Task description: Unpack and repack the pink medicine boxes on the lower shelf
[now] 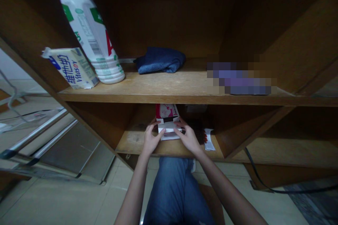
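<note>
A small red and white cardboard box [167, 111] lies on the lower shelf, its end toward me with white flaps folded out and a dark opening behind them. My left hand [152, 137] grips the box's left side, with the thumb on the front flap. From the right, my right hand [189, 136] holds the same box, thumb on the flap and fingers along the side. What is inside the box cannot be made out.
On the upper shelf [158, 86] stand a white bottle [84, 31], a Vitasoy carton [72, 68] and a folded blue cloth [161, 60]. A white packet [208, 140] lies right of the box. A metal-framed chair [52, 147] is at left; a black cable [257, 175] hangs at right.
</note>
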Demonstrator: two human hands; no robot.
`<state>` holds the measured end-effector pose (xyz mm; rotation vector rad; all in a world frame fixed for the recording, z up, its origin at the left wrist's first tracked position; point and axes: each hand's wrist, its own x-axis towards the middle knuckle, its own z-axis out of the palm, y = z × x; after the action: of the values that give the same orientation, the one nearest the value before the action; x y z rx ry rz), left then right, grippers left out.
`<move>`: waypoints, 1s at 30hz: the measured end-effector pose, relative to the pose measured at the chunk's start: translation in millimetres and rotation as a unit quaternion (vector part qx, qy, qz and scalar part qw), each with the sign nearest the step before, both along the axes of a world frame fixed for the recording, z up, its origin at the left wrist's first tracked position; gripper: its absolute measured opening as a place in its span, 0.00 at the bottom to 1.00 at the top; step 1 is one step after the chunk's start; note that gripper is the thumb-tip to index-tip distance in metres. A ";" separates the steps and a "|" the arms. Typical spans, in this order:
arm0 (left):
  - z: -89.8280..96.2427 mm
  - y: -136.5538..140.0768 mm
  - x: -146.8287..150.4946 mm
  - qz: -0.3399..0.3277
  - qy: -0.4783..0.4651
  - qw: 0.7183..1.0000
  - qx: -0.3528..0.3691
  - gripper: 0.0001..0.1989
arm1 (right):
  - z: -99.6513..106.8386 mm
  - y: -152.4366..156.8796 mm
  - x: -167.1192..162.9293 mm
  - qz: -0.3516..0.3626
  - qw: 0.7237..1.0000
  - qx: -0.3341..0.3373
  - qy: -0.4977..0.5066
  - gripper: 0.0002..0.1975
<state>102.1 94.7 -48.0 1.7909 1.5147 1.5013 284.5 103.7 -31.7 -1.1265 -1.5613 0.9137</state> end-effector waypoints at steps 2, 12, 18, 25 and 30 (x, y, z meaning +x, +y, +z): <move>3.2 2.4 3.3 0.030 0.001 0.999 0.012 0.16 | 1.7 0.9 1.3 0.000 1.000 0.000 0.007 0.23; 23.7 24.2 15.1 0.090 -0.034 0.995 0.022 0.22 | 9.9 19.1 2.2 -0.084 0.996 0.038 -0.004 0.13; 18.2 37.2 16.6 0.061 -0.062 0.996 -0.008 0.23 | 2.9 30.0 -0.7 -0.136 0.990 0.040 -0.009 0.13; 20.9 39.4 23.6 0.082 -0.110 0.991 -0.006 0.23 | 3.4 36.7 -12.1 -0.119 0.986 -0.016 0.118 0.12; 30.6 35.1 25.2 0.120 -0.109 0.986 -0.025 0.23 | 4.0 37.6 -17.9 -0.124 0.982 -0.014 0.145 0.14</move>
<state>127.2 129.8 -17.4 1.4014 1.6853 1.6906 266.6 141.3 -27.7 -1.1227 -1.1482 0.8883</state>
